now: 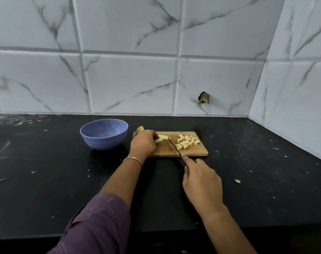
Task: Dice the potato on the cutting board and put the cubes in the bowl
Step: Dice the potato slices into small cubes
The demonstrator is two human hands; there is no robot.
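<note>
A wall [130, 85] of white marbled tiles fills the view ahead of me and turns a corner at the right, with a rough dark hole [204, 97] low in one tile. Below it runs the black desk [46, 180], dusted with pale flecks. My purple sleeve [97, 222] covers the left forearm. A blue bowl [104, 133] stands on the desk just left of the wooden cutting board [165, 151], not touching it. My left hand [142, 143] rests on the board's left end, fingers curled down on the potato [162, 138], a pale sliced length lying along the board. My right hand [200, 180] hovers over the desk in front of the board, clamped round the knife [175, 146] with the forefinger laid along its back; the blade slants across the board, its tip at the potato's right end. A heap of cubes [187, 142] lies on the board's right half, beside the blade. Another potato chunk [140, 128] peeks out behind my left hand. A thin bracelet [133, 158] circles my left wrist, and one pale scrap [237, 181] lies on the desk at the right.
</note>
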